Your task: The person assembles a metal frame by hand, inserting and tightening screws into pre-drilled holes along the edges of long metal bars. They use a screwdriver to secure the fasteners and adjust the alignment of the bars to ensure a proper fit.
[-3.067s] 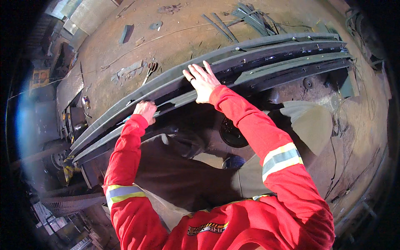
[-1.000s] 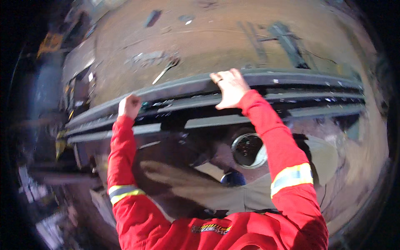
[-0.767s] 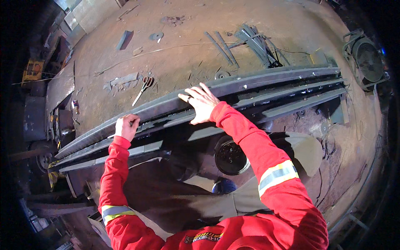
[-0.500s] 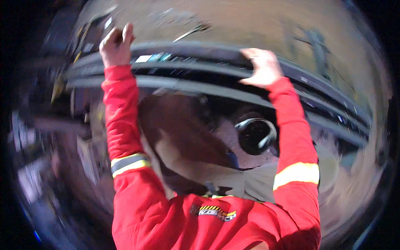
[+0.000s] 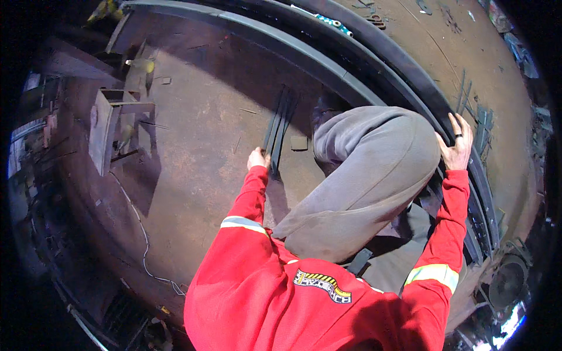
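Note:
My left hand (image 5: pixel 259 159) is closed around the near end of a thin dark metal strip (image 5: pixel 270 131), low over the brown floor. Beside that strip lie one or two more dark lengths, partly merged with shadow. My right hand (image 5: pixel 458 146), a dark ring on one finger, rests on the long dark metal beams (image 5: pixel 421 99), its fingers spread over the outer beam's edge. These beams run side by side, bending across the view from upper left to lower right. My bent grey-trousered leg stands between the two hands.
A rusty box-like metal frame (image 5: pixel 104 131) stands at left, with a pale cable (image 5: pixel 144 245) trailing below it. A small square block (image 5: pixel 299 143) lies right of the strips. Teal-and-white items (image 5: pixel 333 23) sit on the beams; scattered metal pieces (image 5: pixel 485 126) lie beyond them.
The view has swung left and down. My left hand, formerly raised over the far side of the beams, is now low at the metal strips. My right hand stays at the beams.

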Available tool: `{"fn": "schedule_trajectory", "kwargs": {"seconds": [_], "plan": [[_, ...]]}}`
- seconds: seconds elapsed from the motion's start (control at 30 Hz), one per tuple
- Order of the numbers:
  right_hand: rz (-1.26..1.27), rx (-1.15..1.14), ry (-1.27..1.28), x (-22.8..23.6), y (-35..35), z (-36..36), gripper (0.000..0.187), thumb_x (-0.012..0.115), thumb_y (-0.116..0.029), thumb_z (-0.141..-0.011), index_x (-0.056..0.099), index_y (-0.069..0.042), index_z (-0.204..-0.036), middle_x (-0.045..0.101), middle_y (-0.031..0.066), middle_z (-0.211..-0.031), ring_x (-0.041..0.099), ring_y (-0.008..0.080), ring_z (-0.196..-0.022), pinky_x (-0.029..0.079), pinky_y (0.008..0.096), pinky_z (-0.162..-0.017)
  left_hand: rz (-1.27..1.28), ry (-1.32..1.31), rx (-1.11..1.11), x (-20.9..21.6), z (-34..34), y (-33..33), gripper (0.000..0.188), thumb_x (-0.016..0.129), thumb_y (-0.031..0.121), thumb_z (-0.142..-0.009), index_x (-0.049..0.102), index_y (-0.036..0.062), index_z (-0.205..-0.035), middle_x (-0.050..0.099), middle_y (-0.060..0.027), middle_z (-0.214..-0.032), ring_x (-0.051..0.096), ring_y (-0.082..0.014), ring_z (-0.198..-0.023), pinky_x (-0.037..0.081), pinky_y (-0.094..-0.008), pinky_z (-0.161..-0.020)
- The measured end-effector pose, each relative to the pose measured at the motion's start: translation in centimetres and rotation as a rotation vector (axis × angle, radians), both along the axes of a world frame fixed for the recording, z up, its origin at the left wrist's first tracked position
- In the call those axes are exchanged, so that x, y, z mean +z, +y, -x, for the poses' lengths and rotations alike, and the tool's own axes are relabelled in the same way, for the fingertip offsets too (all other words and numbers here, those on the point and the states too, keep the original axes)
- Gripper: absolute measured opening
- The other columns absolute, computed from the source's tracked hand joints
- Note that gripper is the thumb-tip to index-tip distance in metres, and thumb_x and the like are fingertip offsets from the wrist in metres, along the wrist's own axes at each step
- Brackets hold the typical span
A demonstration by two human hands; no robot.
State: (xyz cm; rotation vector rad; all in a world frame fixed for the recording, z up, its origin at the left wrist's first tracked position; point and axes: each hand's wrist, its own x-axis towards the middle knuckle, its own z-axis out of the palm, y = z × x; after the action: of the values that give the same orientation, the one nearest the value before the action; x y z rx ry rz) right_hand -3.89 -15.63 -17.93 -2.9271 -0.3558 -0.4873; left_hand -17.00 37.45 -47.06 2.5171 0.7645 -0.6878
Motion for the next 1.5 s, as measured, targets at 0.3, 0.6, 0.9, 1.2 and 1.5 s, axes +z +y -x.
{"fn": "schedule_trajectory", "kwargs": {"seconds": [0.3,0.6,0.9,1.2,1.5], "plan": [[0.043,-0.275,0.051,3.9,-3.8,8.3,0.046,0.067,-0.017,-0.081,0.056,-0.008,-0.125,0.052,0.0145,-0.126,0.048,0.0313,-0.117,0.035,0.0412,-0.102,-0.352,-0.266,-0.036,-2.1,-5.2,-3.3,0.027,0.063,0.024,-0.081,0.059,0.0078,-0.102,0.059,-0.0113,-0.099,0.057,-0.0284,-0.098,0.045,-0.0421,-0.085],[-0.084,-0.351,0.112,2.0,-0.3,11.7,0.045,0.065,-0.010,-0.080,0.056,-0.007,-0.124,0.051,0.0155,-0.125,0.048,0.0312,-0.116,0.037,0.0406,-0.100,-0.254,-0.262,0.017,-2.2,-5.8,-2.0,0.023,0.066,0.023,-0.078,0.061,0.0075,-0.093,0.064,-0.0142,-0.091,0.061,-0.0307,-0.091,0.046,-0.0433,-0.082],[-0.512,-0.506,-0.040,2.3,4.1,11.3,0.032,0.065,-0.006,-0.080,0.063,-0.006,-0.112,0.061,0.0101,-0.107,0.059,0.0209,-0.096,0.048,0.0329,-0.087,0.110,-0.538,0.190,2.4,-5.6,1.5,0.024,0.064,0.020,-0.080,0.057,0.0040,-0.096,0.063,-0.0156,-0.088,0.062,-0.0268,-0.082,0.049,-0.0368,-0.076],[-1.861,-0.729,0.051,-2.2,11.4,9.5,0.024,0.060,-0.007,-0.087,0.062,0.001,-0.110,0.067,0.0078,-0.092,0.064,0.0123,-0.075,0.053,0.0245,-0.064,0.334,-0.950,-0.764,37.7,-20.3,-0.2,0.013,0.058,-0.003,-0.084,0.060,0.0007,-0.097,0.060,-0.0035,-0.079,0.056,-0.0100,-0.069,0.046,-0.0228,-0.062],[-2.408,-0.585,-0.319,-1.9,9.7,8.6,0.033,0.058,-0.003,-0.088,0.054,-0.002,-0.120,0.065,0.0091,-0.099,0.065,0.0182,-0.086,0.055,0.0311,-0.072,0.545,-0.733,-1.512,38.7,-22.1,-24.5,0.012,0.066,0.003,-0.077,0.064,0.0022,-0.089,0.065,-0.0134,-0.087,0.064,-0.0278,-0.080,0.049,-0.0317,-0.072]]}}
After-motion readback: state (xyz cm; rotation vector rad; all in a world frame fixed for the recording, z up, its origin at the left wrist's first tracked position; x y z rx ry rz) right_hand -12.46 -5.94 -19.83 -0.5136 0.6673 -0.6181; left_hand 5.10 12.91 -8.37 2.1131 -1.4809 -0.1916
